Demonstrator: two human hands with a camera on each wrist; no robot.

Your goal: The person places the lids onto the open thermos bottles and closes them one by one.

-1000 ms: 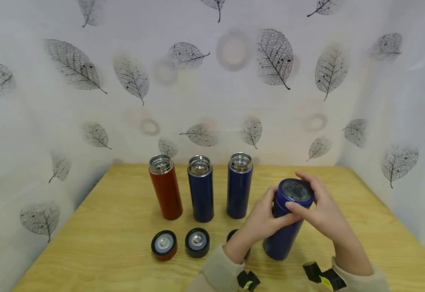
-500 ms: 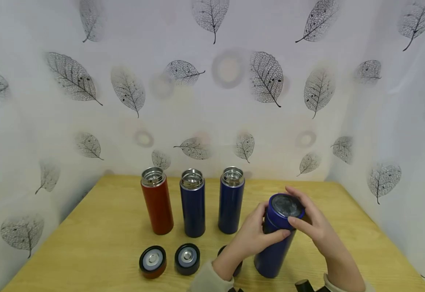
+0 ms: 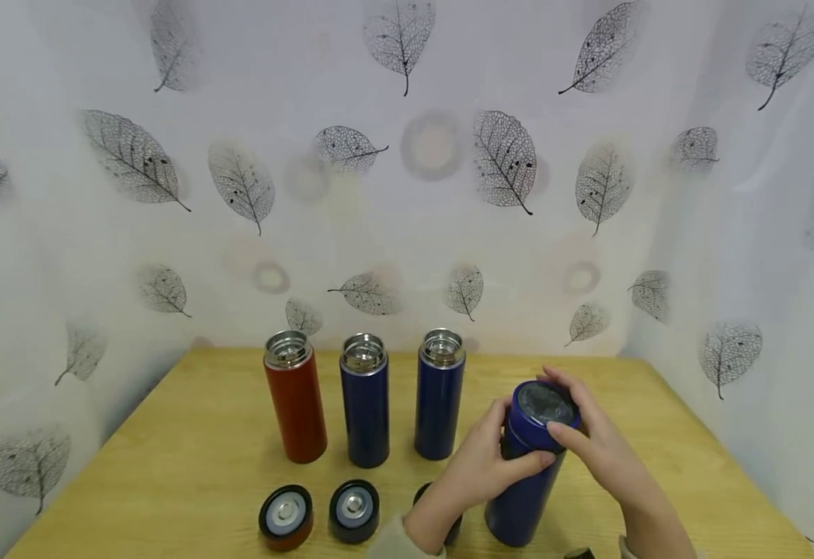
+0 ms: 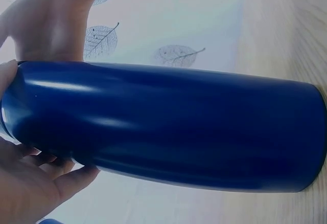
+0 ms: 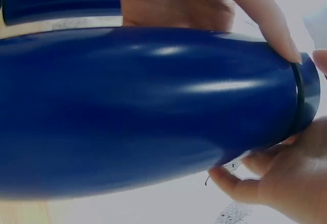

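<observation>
A dark blue thermos (image 3: 522,505) stands on the wooden table at the right, leaning slightly in the head view. Its blue lid (image 3: 545,402) sits on top, with a dark grey disc on the upper face. My left hand (image 3: 473,466) grips the upper body just below the lid. Around the lid, my right hand (image 3: 599,446) curls its fingers and thumb. In the left wrist view the thermos body (image 4: 179,127) fills the middle, its base at the table. A thin dark seam between lid and body (image 5: 153,106) shows in the right wrist view.
Behind and left stand an uncapped red thermos (image 3: 297,411) and two uncapped blue ones, the nearer-left (image 3: 366,415) and the right (image 3: 438,407). A red lid (image 3: 286,516) and dark lid (image 3: 354,511) lie in front; another lid (image 3: 453,528) is partly behind my left wrist.
The head view has tilted upward, so the table and bottles appear lower and slightly farther left. Both hands stay on the same thermos; the right thumb has shifted slightly along the lid.
</observation>
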